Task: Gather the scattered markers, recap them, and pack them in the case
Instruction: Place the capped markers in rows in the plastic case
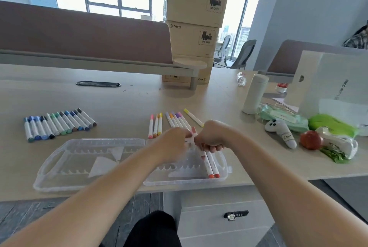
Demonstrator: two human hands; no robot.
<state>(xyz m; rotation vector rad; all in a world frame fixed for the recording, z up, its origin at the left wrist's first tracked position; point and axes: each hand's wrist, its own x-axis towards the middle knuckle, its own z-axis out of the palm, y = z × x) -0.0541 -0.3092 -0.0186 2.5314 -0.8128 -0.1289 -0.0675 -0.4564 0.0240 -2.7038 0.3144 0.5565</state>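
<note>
While both forearms reach in from the lower edge and angle toward each other, the left hand (175, 144) and the right hand (211, 137) meet almost knuckle to knuckle, backs up, fingers curled under. They're together, clamped on one marker (191, 137), left fingers round one end and right fingers round the other. It's a white barrel with a pinkish end poking up between the hands. Blur hides whether cap and barrel are joined or apart, so I can't tell.

Below the hands lies the case (65, 179), clear plastic, opened flat in two halves on the table (129, 103), with scalloped slot rows showing through. The right half sits directly under both hands, and the left half spreads out beyond the left hand. Two packed markers (211, 167) lie side by side in the right half, just under the right hand, with white barrels and orange-red ends pointing toward the person.

Beyond the hands lie the loose ones. A trio (155, 125) in pink, orange and yellow sits just past the left hand. A purple group (177, 120) lies right behind where the hands meet. A yellow marker (193, 117) lies slanted past the right hand. Well off beyond the left hand, a long row (59, 125) of blues, greens and greys lies side by side, coloured at both ends.
</note>
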